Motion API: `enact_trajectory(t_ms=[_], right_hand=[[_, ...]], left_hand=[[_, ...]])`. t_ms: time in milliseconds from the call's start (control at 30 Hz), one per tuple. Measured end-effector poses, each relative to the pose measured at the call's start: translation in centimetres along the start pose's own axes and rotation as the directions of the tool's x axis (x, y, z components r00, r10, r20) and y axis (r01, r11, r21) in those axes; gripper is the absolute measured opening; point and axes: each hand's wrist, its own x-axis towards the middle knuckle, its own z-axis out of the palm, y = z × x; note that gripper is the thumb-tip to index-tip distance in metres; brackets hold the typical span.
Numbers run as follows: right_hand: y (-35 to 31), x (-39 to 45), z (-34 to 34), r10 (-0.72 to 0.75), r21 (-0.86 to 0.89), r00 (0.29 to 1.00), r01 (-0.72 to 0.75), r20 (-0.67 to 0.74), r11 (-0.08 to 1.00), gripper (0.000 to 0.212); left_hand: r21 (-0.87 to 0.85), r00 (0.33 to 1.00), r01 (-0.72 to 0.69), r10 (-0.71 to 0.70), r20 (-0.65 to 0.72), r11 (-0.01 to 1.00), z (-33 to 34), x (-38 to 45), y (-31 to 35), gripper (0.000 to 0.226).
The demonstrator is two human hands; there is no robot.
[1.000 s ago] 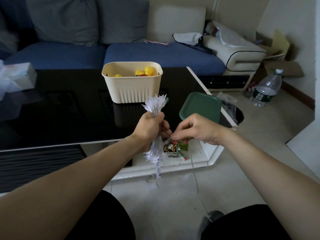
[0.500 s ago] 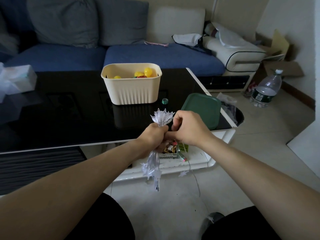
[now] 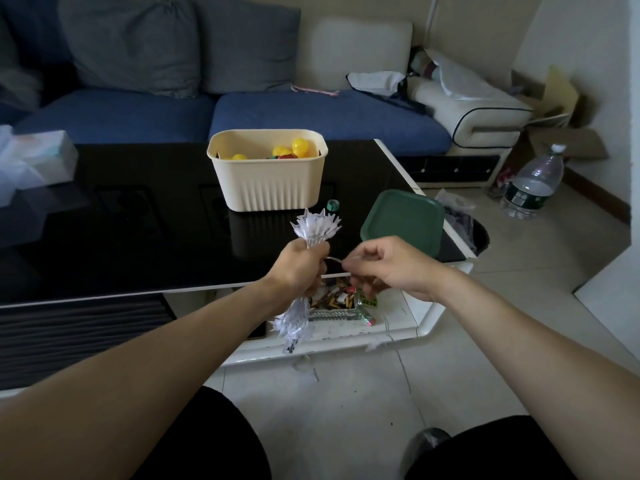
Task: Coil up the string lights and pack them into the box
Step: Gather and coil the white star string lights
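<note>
My left hand [image 3: 300, 265] grips a bundle of white string lights [image 3: 316, 227] around its middle; spiky white lights fan out above the fist and hang below it toward the floor. My right hand [image 3: 388, 263] pinches the thin loose wire of the lights just right of the bundle, and the wire trails down to the tiles. The cream ribbed box [image 3: 268, 183] stands open on the black table [image 3: 131, 233] beyond my hands, with yellow balls and a red item inside. Its green lid [image 3: 403, 221] lies on the table's right corner.
A glass ashtray [image 3: 337, 306] with clutter sits on the white lower shelf under my hands. A tissue pack [image 3: 38, 161] lies at the table's left. A blue sofa [image 3: 311, 116] is behind, and a large water bottle [image 3: 533, 183] stands on the floor at right.
My right hand was pressed against the bundle half a second ago and has pulled away to the right with the wire. The left hand keeps holding the bundle, slightly lower than one second ago.
</note>
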Motion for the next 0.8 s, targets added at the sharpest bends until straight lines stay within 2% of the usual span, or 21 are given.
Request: enact_trajectory(t_ms=[67, 167, 467, 567, 633, 733, 800], right_hand=[[-0.1, 0.1, 0.3, -0.101, 0.03, 0.987, 0.106, -0.121, 0.994, 0.016], [-0.2, 0.3, 0.6, -0.256, -0.043, 0.938, 0.253, -0.233, 0.966, 0.01], [0.1, 0.8, 2.0, -0.303, -0.091, 0.838, 0.294, -0.454, 0.951, 0.015], [0.1, 0.9, 2.6, -0.324, -0.081, 0.83, 0.324, -0.453, 0.943, 0.01], [-0.1, 0.8, 2.5, -0.355, -0.074, 0.854, 0.354, -0.381, 0.932, 0.007], [-0.3, 0.7, 2.2, -0.383, -0.097, 0.894, 0.37, -0.233, 0.924, 0.023], [-0.4, 0.8, 2.4, -0.4, -0.127, 0.877, 0.379, -0.266, 0.917, 0.023]], left_hand=[[-0.027, 0.996, 0.016, -0.013, 0.086, 1.0, 0.1, -0.4, 0.1, 0.031], [-0.057, 0.986, 0.002, 0.007, 0.167, 0.998, 0.6, -1.1, 0.5, 0.033], [-0.058, 0.987, -0.07, 0.078, 0.138, 0.996, 0.9, -1.1, 0.4, 0.034], [-0.081, 0.988, -0.096, 0.105, 0.111, 0.992, 0.9, -1.0, 0.3, 0.036], [-0.104, 0.988, -0.122, 0.131, 0.081, 0.987, 0.9, -0.9, 0.4, 0.039], [-0.125, 0.988, -0.15, 0.152, 0.008, 0.981, 0.5, -0.8, 0.6, 0.041], [-0.108, 0.986, -0.166, 0.165, -0.016, 0.98, 0.2, -0.7, 0.6, 0.041]])
